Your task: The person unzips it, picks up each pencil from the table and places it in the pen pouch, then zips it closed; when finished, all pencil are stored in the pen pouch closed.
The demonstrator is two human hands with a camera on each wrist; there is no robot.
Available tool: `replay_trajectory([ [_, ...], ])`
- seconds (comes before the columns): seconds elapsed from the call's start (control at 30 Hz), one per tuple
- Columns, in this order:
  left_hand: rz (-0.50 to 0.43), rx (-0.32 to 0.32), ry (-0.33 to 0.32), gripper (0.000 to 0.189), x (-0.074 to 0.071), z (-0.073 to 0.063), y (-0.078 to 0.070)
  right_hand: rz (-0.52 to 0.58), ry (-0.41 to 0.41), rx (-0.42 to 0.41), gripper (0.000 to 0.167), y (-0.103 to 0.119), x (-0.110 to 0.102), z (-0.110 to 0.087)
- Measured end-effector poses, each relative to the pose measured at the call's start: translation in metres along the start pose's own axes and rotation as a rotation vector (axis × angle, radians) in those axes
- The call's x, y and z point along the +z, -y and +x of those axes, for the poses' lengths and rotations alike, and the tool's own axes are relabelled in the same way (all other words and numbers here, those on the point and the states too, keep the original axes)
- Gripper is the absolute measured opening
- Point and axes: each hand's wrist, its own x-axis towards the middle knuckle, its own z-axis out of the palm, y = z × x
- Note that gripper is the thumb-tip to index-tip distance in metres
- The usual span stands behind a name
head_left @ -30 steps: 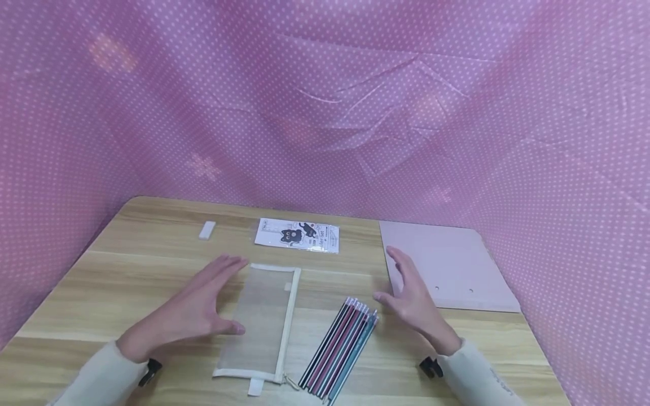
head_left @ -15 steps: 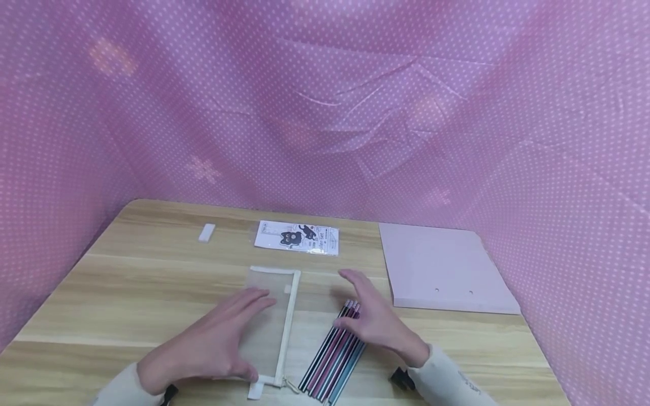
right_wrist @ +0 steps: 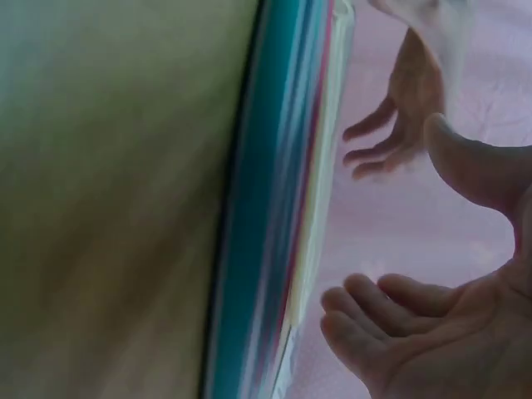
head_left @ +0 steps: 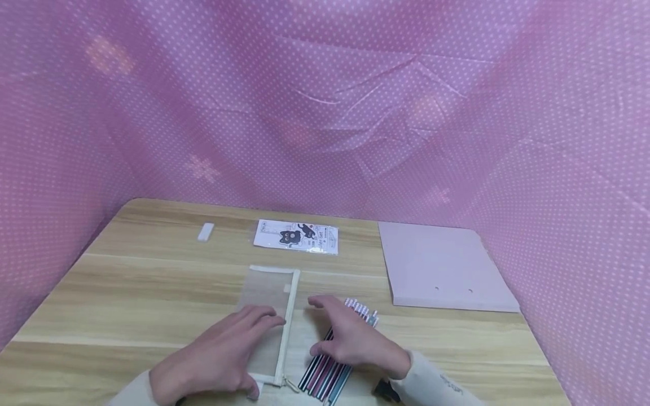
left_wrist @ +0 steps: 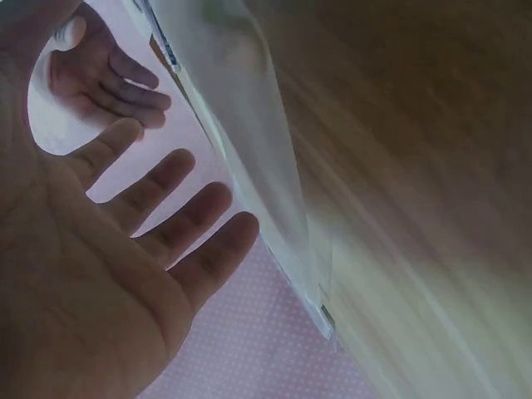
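Observation:
My left hand hovers over the lower left of a flat mesh zipper pouch with a cream border, its fingers spread and holding nothing. My right hand is above a row of striped pencils, covering their middle part in the head view; thumb and fingers stand apart. In the right wrist view the pencils lie side by side close to that hand, a teal one nearest the camera. The pouch lies past the fingertips in the left wrist view. Between the two hands runs the pouch's zipper edge.
A small white eraser-like block lies at the back left of the wooden table. Beside it to the right is a packaged ruler set with cat drawings. A pale pink folder occupies the right side. Pink dotted cloth surrounds the table.
Both hands have moved inward and toward the near edge, the right one from beside the folder to over the pencils. The pouch and pencils have stayed in place.

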Motion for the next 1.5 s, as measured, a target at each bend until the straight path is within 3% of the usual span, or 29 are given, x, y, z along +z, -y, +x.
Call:
replay_trajectory([
  [0.17,0.039,0.016,0.014,0.107,0.005,0.002,0.0,-0.025,0.083,0.01,0.081,0.006,0.009,0.0],
  [0.33,0.082,0.029,0.047,0.092,0.009,0.006,0.0,-0.094,0.135,-0.046,0.066,0.01,0.013,0.001],
  [0.5,0.063,0.057,0.079,0.053,0.005,0.011,-0.001,-0.108,0.164,-0.089,0.049,0.013,0.012,0.001],
  [0.67,0.027,0.102,0.108,0.023,-0.001,0.012,-0.002,-0.102,0.201,-0.088,0.042,0.015,0.013,0.003],
  [0.83,0.021,0.141,0.1,0.014,0.0,0.012,-0.002,-0.077,0.246,-0.046,0.037,0.017,0.014,0.005],
  [0.97,0.012,0.148,0.085,0.011,0.001,0.012,-0.003,-0.075,0.25,-0.06,0.034,0.016,0.015,0.006],
  [1.07,-0.026,0.15,0.034,0.01,-0.003,0.013,-0.005,-0.065,0.22,-0.082,0.034,0.015,0.014,0.006],
  [1.23,-0.113,0.206,-0.175,0.013,-0.013,0.014,-0.007,0.011,0.151,-0.113,0.033,0.017,0.01,0.004],
  [1.37,-0.17,0.303,-0.353,0.02,-0.017,0.017,-0.007,0.116,0.117,-0.133,0.033,0.02,0.007,0.004],
  [1.5,-0.211,0.387,-0.44,0.028,-0.02,0.021,-0.008,0.285,0.029,-0.1,0.028,0.022,0.005,0.004],
])
